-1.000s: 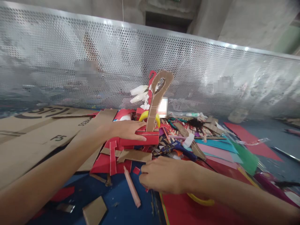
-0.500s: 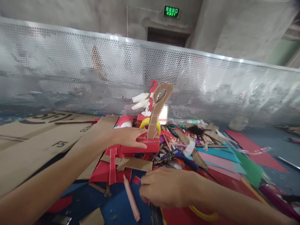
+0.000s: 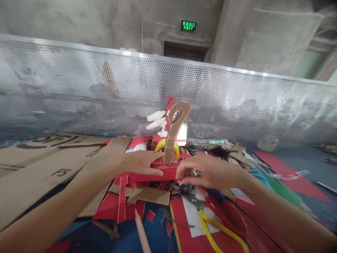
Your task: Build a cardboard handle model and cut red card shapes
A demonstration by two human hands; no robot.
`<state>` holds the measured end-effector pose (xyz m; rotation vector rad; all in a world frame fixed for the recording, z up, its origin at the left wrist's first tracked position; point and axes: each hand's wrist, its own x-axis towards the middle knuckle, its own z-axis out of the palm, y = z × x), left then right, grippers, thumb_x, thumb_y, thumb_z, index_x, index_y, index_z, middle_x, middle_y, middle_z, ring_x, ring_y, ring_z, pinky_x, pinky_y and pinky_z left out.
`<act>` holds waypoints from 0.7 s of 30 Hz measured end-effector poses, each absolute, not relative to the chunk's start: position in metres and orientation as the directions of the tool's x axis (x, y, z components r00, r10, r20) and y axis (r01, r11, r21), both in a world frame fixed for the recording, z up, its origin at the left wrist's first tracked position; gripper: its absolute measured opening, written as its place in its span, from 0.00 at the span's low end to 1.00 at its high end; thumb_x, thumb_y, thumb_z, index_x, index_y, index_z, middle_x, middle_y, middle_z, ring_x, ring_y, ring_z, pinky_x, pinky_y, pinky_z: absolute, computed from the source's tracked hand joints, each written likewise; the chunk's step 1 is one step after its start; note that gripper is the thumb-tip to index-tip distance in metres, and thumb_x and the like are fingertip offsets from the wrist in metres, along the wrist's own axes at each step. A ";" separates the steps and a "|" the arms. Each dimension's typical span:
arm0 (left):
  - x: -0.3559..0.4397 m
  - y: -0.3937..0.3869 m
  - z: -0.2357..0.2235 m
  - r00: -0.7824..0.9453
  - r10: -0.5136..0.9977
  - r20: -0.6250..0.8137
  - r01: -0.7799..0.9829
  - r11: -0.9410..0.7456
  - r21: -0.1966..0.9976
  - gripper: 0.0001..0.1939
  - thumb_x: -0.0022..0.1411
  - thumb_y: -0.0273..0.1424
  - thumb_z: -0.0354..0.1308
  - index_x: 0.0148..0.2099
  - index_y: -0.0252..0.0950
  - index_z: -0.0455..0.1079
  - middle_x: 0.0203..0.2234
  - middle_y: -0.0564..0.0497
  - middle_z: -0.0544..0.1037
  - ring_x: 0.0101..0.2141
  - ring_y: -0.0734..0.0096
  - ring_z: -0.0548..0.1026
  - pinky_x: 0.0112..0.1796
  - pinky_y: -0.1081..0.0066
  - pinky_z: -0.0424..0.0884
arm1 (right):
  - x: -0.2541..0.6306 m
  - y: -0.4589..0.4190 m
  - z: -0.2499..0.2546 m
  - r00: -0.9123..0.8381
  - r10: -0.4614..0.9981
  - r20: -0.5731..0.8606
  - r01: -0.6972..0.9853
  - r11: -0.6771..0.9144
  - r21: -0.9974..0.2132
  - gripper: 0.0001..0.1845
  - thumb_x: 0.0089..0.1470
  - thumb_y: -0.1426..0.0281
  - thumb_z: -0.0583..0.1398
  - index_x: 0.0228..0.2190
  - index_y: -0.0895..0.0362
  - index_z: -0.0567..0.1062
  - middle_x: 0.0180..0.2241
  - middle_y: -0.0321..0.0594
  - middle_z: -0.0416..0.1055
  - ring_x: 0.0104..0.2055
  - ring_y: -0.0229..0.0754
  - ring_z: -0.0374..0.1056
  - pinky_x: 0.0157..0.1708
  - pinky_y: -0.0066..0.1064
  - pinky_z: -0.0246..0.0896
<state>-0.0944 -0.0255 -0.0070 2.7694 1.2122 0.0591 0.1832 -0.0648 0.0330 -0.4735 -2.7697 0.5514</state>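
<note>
My left hand [image 3: 142, 162] grips a low red cardboard base [image 3: 168, 173], thumb along its front and fingers over the top. From the base rises a brown cardboard strip [image 3: 171, 140] with a looped upper end, wound with thin threads. A yellow curved piece [image 3: 161, 144] shows behind the strip. My right hand [image 3: 202, 170] is at the base's right end with its fingers curled. Anything inside those fingers is hidden. Below that hand lie scissors [image 3: 196, 203] with yellow and red handles, on white paper [image 3: 193, 226] over a red sheet.
Large flattened cardboard [image 3: 34, 168] covers the left. A pink stick [image 3: 142, 232] and brown cardboard scraps [image 3: 150, 195] lie in front. Coloured sheets [image 3: 286, 188], sticks and tools crowd the right. Behind stands a perforated metal screen [image 3: 142, 84].
My right hand has moved up and away from me to the red base's right end, uncovering the scissors. My left hand stays on the base. The view has tilted slightly upward.
</note>
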 end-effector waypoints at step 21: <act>-0.097 -0.021 -0.010 0.724 0.689 -0.005 0.685 -0.718 0.124 0.39 0.64 0.59 0.49 0.69 0.46 0.54 0.60 0.45 0.72 0.53 0.52 0.75 0.51 0.62 0.69 | 0.191 0.005 -0.043 -0.817 0.213 0.536 0.353 0.919 0.172 0.14 0.69 0.72 0.51 0.50 0.57 0.72 0.41 0.44 0.76 0.45 0.43 0.70 0.47 0.37 0.68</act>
